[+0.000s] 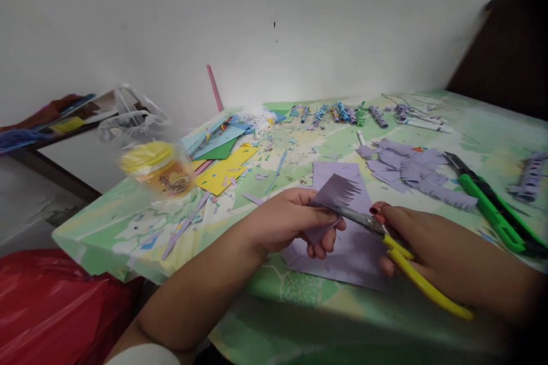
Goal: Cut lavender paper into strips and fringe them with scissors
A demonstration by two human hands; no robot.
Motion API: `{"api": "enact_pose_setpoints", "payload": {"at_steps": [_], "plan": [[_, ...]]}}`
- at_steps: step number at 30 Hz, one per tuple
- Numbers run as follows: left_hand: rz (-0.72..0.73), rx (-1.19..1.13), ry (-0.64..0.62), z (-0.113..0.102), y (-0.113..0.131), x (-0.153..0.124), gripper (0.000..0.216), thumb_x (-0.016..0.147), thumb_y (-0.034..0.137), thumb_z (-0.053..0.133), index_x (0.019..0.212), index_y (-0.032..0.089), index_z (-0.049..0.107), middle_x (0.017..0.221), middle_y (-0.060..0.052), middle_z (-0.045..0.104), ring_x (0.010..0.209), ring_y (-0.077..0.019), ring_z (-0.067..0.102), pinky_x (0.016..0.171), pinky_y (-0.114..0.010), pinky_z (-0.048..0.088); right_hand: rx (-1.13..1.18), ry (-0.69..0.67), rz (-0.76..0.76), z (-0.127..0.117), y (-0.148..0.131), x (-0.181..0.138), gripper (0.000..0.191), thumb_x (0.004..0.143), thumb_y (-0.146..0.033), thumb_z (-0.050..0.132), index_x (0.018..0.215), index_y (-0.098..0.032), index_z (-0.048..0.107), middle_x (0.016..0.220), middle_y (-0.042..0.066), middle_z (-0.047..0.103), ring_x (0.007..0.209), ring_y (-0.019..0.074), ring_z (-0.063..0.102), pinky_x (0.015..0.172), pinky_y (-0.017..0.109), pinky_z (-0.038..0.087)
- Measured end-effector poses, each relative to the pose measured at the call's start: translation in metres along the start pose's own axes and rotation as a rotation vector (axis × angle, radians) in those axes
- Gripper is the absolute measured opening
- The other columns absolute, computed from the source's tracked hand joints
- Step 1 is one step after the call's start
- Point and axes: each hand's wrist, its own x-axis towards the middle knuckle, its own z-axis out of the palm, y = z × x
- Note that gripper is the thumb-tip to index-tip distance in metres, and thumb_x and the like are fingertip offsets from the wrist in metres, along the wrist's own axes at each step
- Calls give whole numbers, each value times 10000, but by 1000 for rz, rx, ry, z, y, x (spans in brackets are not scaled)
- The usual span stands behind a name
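My left hand [306, 219] pinches a piece of purple paper [336, 189] whose right edge is cut into a fringe of narrow strips. Yellow-handled scissors [422, 282] are gripped in my right hand [432, 251], their blades meeting the paper's fringed edge beside my left thumb. A larger sheet of purple paper [346, 256] lies on the table under both hands. To the right rests a pile of fringed purple paper pieces [411, 168]. My fingers partly hide the scissors' handle loops.
A green box cutter [492, 211] and a rolled purple paper piece [531, 177] lie at right. Several small paper rolls [342, 113] line the back. Coloured sheets [226, 171] and a bagged yellow-lidded tub [158, 168] stand left. A red plastic bag [55, 308] sits below the table edge.
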Motion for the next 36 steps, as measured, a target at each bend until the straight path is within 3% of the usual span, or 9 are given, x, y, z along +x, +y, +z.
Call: {"api": "enact_pose_setpoints", "payload": {"at_steps": [5, 15, 22, 30, 36], "plan": [[3, -37, 39, 0, 0, 1, 159, 666, 272, 663, 694, 118, 633, 506, -19, 637, 441, -109, 592, 458, -206, 481, -7, 42, -10, -2, 1, 0, 488, 741, -576, 496, 1017, -174, 515, 909, 135, 651, 798, 328, 617, 660, 442, 476], [-10, 86, 70, -1, 3, 1, 116, 675, 235, 623, 696, 121, 626, 570, -12, 641, 455, -91, 583, 453, -201, 448, -77, 156, -20, -3, 3, 0, 464, 714, -558, 522, 980, -180, 559, 859, 115, 667, 732, 315, 634, 585, 395, 470], [22, 169, 161, 5, 4, 1, 47, 690, 169, 571, 673, 130, 591, 489, 37, 570, 397, -52, 511, 410, -164, 384, -36, 108, 33, -4, 0, 0, 440, 726, -507, 540, 1022, -182, 533, 897, 120, 660, 770, 309, 627, 626, 409, 479], [163, 226, 255, 8, 4, 1, 83, 692, 198, 572, 643, 132, 565, 509, 43, 559, 403, -42, 491, 432, -169, 395, 30, 92, 55, -4, -1, -1, 484, 728, -501, 540, 1100, -197, 492, 1081, 131, 617, 941, 318, 594, 774, 434, 476], [132, 265, 264, 10, 4, 2, 98, 714, 202, 561, 646, 131, 562, 544, 28, 576, 427, -51, 503, 454, -186, 397, 65, 57, 41, -2, -5, -2, 467, 740, -458, 548, 1113, -186, 478, 1073, 146, 614, 928, 309, 598, 766, 421, 479]]}}
